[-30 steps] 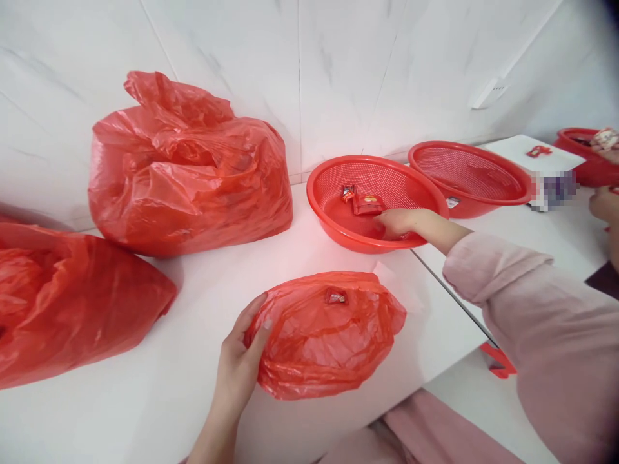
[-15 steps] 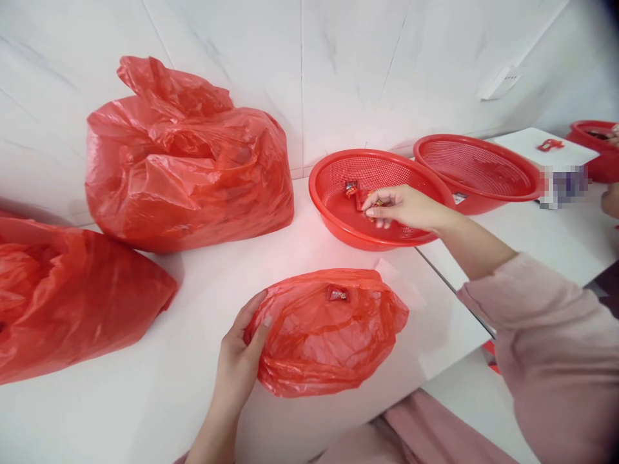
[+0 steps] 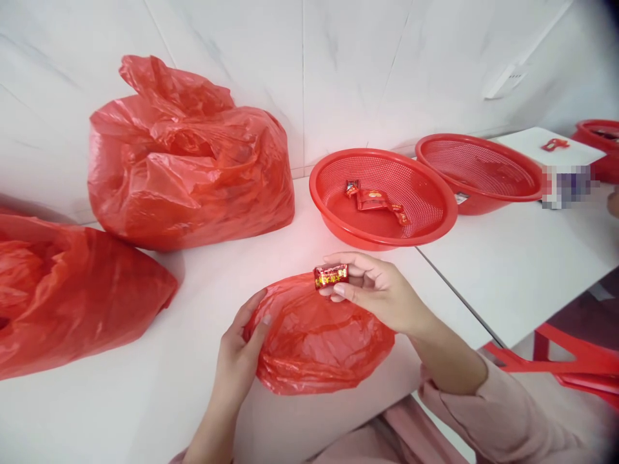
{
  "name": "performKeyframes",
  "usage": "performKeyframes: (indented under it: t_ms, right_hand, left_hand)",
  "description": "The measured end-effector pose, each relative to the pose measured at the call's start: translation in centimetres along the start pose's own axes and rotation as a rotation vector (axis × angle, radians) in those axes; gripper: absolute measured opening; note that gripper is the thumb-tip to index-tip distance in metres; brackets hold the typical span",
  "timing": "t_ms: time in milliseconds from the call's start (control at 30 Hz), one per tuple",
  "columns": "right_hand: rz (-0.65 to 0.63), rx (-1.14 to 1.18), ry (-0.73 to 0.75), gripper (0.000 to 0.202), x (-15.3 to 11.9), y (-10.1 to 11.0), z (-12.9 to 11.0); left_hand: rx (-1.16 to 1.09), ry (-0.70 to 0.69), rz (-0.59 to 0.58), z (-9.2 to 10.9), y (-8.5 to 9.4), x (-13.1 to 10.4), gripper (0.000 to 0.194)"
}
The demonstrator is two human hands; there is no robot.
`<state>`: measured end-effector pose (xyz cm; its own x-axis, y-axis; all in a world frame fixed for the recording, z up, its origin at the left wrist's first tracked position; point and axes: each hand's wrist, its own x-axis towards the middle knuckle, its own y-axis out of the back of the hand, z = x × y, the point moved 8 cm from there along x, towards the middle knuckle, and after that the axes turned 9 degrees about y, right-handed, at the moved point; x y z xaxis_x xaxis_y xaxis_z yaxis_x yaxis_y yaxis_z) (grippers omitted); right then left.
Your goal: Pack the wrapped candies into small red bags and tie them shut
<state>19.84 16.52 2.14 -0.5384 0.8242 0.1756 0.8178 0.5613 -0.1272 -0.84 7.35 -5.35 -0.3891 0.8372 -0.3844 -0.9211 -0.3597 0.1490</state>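
One red packet (image 3: 331, 276), long axis left-right

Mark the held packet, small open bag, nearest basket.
Held packet (image 3: 329, 276): head view, printed face.
Small open bag (image 3: 322, 348): head view, crumpled inner surface.
Nearest basket (image 3: 387, 173): head view, perforated back wall.

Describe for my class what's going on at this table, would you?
A person's left grip holds the side of a red bag, its mouth open. Their right grip has a small wrapped packet at the bag's far edge. Beyond it, a basket holds a few other packets. Two bigger bags sit to the left.
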Motion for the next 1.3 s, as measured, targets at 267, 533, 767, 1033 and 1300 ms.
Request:
performKeyframes:
  t_ms: [267,533,767,1033,1300]
  right_hand:
    - [-0.026,-0.032,-0.015,0.022,-0.4,-0.4,-0.3]
    - [-0.139,-0.314,0.196,0.021,-1.2,-1.7,-0.7]
    - [-0.346,-0.695,0.237,0.029,-1.3,-2.7,0.5]
    - [-0.248,-0.857,0.160,0.018,1.5,3.2,-5.6]
    - [-0.110,-1.570,-0.547,0.048,9.2,20.7,-4.1]
  left_hand:
    - [-0.006,0.016,-0.010,-0.1,0.0,0.0,0.056]
    - [0.018,0.012,0.011,0.2,0.0,-0.2,0.056]
    - [0.025,-0.001,0.010,0.4,0.0,-0.3,0.054]
    - [0.019,-0.006,0.001,0.4,-0.1,-0.4,0.054]
    - [0.011,-0.013,-0.008,0.2,0.1,-0.3,0.055]
